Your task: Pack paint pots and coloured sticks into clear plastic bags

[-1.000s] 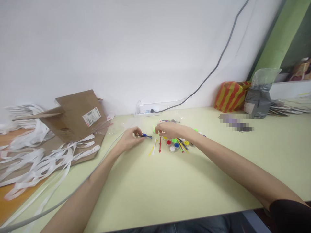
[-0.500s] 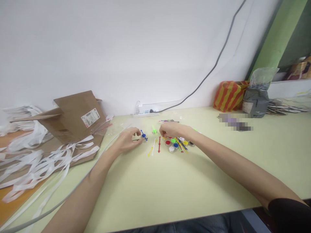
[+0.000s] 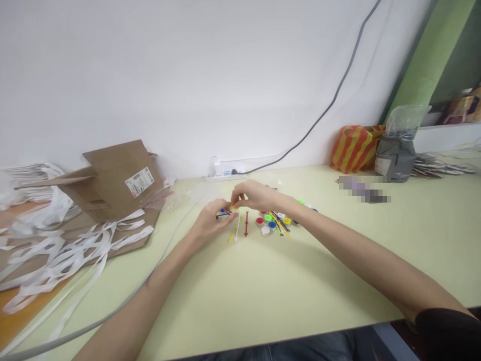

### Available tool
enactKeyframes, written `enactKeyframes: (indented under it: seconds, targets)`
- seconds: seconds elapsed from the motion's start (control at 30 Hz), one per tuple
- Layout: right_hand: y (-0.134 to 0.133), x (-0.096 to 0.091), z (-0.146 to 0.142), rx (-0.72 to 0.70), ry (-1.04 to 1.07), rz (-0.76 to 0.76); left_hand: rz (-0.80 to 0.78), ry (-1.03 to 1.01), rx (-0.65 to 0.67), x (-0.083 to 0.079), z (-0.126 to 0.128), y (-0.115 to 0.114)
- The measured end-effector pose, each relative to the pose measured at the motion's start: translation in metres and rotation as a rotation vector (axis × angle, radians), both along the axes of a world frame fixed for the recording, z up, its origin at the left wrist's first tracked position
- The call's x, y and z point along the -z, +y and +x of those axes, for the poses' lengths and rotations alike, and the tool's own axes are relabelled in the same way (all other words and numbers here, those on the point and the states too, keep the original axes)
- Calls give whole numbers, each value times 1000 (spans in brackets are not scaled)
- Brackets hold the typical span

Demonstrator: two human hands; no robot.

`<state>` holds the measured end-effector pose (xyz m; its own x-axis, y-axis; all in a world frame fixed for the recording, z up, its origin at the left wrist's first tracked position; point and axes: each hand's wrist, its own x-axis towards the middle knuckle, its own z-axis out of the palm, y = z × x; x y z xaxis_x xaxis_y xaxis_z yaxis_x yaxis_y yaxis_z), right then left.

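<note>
My right hand (image 3: 250, 195) is closed in a pinch on a small yellow disc (image 3: 233, 206). Just left of it, my left hand (image 3: 210, 219) has its thumb and forefinger apart, close to the disc; whether they touch it is unclear. Behind the left fingers, a blue piece (image 3: 222, 210) and a dark arrow (image 3: 221, 216) are partly covered. In front lie a red double-headed arrow (image 3: 246, 224), a white arrow (image 3: 237, 230) and a yellow arrow (image 3: 232, 234). Several coloured round pieces, among them a white one (image 3: 265, 231) and a blue one (image 3: 272, 225), sit under my right forearm with more arrows.
An open cardboard box (image 3: 116, 183) and tangled white straps (image 3: 75, 255) occupy the left side. A grey cable (image 3: 112, 305) crosses there. Against the wall is a power strip (image 3: 225, 174). A striped bag (image 3: 353, 149) and a grey bag (image 3: 395, 155) stand at the back right.
My right hand has moved left from the round pieces with a yellow disc in its fingers. My left hand has shifted slightly right, now covering part of the blue piece.
</note>
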<state>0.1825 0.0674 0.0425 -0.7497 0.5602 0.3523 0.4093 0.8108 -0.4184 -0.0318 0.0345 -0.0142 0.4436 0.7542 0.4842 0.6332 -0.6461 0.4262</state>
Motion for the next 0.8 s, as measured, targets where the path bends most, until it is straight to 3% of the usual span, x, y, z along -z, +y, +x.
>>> enactKeyframes:
  seconds: [0.13,0.23,0.37,0.47,0.67,0.8]
  targets:
    - [-4,0,-5,51,70,31,38,-93,-45,1,3,-2]
    - [0,5,-4,101,-38,41,110,-13,-104,2,1,0]
    - [-1,16,-5,-55,-281,-18,192,1,-260,3,-3,4]
    - [-5,27,-13,-114,-333,-31,241,-39,-360,3,-6,6]
    - [-1,48,-26,-109,-349,28,302,28,-348,3,-5,5]
    - [1,40,-23,-143,-195,28,295,9,-380,4,-4,6]
